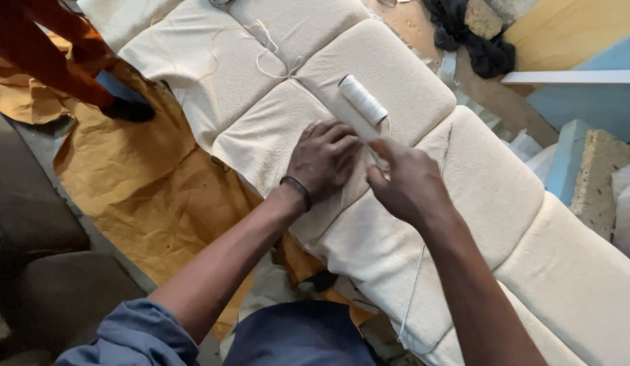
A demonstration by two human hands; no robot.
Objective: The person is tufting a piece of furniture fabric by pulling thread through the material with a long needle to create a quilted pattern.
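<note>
A long cream tufted cushion runs from top left to bottom right, split into padded squares by sewn seams. My left hand lies flat on it at a seam crossing, fingers spread, a dark band on the wrist. My right hand is just to its right, fingertips pinched on a thin white thread that trails down past my forearm. A white spool of thread lies on the cushion just above both hands. Whether a needle is in the pinch is hidden.
Loose thread ends hang at a seam farther up. Yellow-brown cloth covers the floor at left. Another person's orange-clad leg and dark shoe stand top left. Foam blocks and dark cloth lie at right.
</note>
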